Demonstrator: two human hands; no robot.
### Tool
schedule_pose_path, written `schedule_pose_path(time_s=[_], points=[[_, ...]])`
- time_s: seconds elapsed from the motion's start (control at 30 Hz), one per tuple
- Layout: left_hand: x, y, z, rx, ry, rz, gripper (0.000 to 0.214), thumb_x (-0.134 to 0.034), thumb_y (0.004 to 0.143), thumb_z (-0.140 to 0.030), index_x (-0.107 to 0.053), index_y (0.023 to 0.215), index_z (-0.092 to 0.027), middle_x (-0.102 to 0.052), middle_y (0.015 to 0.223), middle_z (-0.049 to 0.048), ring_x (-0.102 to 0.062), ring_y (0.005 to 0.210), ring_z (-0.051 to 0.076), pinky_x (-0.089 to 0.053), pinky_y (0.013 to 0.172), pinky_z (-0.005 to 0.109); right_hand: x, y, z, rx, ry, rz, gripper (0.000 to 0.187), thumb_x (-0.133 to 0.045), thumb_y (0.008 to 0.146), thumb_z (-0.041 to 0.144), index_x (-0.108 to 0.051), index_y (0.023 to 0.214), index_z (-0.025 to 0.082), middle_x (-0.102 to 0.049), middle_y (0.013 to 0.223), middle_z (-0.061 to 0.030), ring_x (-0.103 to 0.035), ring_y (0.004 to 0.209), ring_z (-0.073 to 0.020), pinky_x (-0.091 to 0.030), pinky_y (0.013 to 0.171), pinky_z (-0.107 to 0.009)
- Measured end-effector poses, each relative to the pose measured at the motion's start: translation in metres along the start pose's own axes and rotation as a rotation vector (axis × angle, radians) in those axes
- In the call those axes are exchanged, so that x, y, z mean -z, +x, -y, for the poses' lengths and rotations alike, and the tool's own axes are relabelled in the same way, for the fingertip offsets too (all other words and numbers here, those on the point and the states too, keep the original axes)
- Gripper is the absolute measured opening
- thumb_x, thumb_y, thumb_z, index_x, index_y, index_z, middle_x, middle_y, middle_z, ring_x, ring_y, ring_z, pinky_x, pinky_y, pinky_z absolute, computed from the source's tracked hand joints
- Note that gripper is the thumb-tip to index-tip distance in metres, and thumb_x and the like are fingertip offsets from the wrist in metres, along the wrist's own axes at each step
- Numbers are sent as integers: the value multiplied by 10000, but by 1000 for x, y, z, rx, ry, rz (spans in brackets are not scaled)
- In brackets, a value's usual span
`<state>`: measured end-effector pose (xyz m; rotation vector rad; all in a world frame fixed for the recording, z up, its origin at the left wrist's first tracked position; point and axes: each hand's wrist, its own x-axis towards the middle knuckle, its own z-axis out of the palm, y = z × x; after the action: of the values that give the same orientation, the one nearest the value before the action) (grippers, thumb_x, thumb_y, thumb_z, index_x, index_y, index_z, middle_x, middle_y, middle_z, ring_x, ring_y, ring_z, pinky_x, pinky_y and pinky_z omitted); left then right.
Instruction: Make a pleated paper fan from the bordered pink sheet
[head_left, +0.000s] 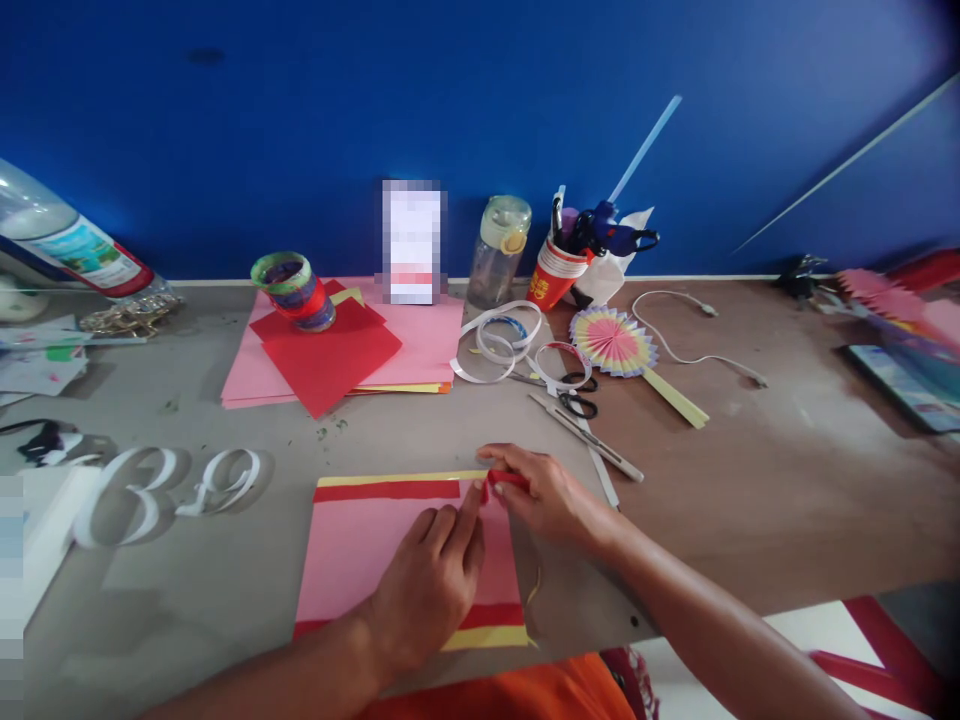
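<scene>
Blue wall (300, 120); gold-lettered red cup (552, 281); right hand (553, 492) pinching red strip (511, 479).

Blue wall (322, 120) across whole bkgd, beyond L hand (435, 575) & R hand (551, 490); dark spot (205, 56) high up, far L of hands. Thin pale diag. line (847, 163) on wall, far R. Pale strip (750, 278) where wall meets table. Tabletop: grey part (225, 590) under hands & L, brown part (750, 480) to R. Soft shadows, dim top R corner. Past table edge, near R: white/red surface (814, 630), unclear if floor or furn.
</scene>
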<state>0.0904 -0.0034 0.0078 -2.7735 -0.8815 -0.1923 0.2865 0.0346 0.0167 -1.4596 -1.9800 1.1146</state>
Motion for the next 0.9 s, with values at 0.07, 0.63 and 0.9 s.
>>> schedule_pose_path(time_s=[0.07,0.63,0.9], points=[[0,0,-1,7,15,-11,350,-465,774,-82,-635,1081,-83,-587,1285,197,-597,791,222,-450,701,351,1,0,-2,7,25,-8,453,-466,748,38,-590,1166,164,-689,992,-56,-629,866,-146,-458,765,-234],[-1,-5,-4,25,-56,16,360,-415,842,-146,-616,1134,-82,-656,1191,130,-594,916,236,-396,820,377,2,2,-2,-26,178,-8,177,-504,792,47,-618,796,183,-596,786,-15,-550,743,-130,-411,675,-238],[-4,-6,-6,46,-75,25,355,-437,852,-185,-606,1147,-86,-627,1234,147,-583,930,246,-387,827,386,3,1,2,47,217,-31,265,-433,807,9,-632,836,182,-622,839,-40,-573,816,-145,-438,735,-260]])
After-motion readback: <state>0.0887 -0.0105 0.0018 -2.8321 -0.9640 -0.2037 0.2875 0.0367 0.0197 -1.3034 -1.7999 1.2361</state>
